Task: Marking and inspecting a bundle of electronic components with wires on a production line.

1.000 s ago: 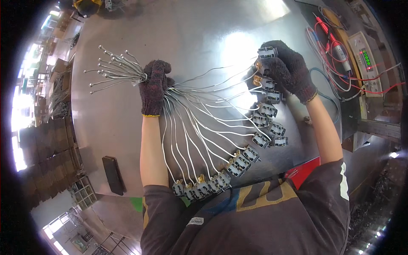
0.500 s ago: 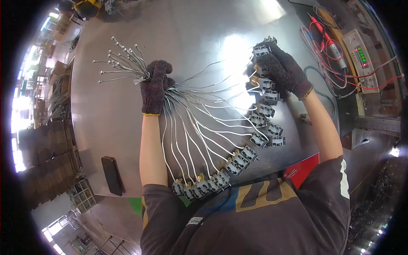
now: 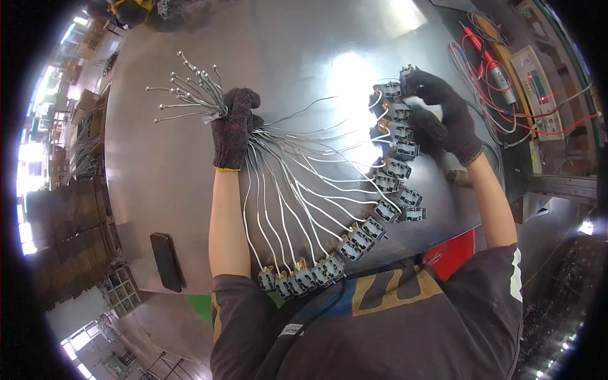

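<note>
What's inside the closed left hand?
A bundle of wires in the left hand: ball-tipped ends stick out on one side, white lengths fan out on the other. The grip covers the stretch between, so how they lie in there cannot be seen.

Left grip (image 3: 235, 130) clenched, right grip (image 3: 451, 117) parted

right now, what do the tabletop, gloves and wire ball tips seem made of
Tabletop: probably bare metal, smooth, given its grey sheen and glare. Gloves: likely knitted yarn, matte, judging by flecked texture. Wire ball tips: seemingly polished metal, glinting silvery.
</note>
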`<control>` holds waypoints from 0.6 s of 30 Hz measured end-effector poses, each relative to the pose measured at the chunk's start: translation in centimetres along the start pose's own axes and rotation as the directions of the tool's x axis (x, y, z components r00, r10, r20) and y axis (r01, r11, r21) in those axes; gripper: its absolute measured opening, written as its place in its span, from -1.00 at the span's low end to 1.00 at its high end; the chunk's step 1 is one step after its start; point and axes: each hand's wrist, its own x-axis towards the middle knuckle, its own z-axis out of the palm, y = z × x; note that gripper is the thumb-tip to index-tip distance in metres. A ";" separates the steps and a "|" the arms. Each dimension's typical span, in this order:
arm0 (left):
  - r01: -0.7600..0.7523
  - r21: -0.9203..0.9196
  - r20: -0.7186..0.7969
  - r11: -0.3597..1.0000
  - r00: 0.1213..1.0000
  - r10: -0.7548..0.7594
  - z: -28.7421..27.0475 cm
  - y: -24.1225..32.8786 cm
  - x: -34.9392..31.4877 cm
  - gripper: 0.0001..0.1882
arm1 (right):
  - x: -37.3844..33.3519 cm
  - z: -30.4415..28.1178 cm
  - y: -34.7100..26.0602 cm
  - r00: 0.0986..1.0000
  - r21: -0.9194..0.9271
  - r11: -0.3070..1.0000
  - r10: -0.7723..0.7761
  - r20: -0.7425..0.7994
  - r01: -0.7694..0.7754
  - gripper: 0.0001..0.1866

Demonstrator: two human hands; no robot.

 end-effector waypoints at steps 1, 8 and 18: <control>-0.009 0.010 -0.007 1.000 1.000 0.009 0.0 -0.2 0.0 -0.77 | -0.2 -0.8 -0.3 0.997 -0.124 0.989 -0.077 0.010 0.077 -0.38; 0.013 -0.003 0.072 1.000 0.997 -0.013 -1.1 -0.6 0.6 -0.79 | -0.6 -0.6 -0.4 0.928 -0.561 0.755 -0.172 0.331 0.339 -0.10; 0.043 0.065 0.070 0.997 0.996 -0.047 -1.0 -0.1 0.4 -0.78 | 3.1 3.4 -1.1 0.995 -0.375 0.923 -0.062 0.080 0.087 -0.30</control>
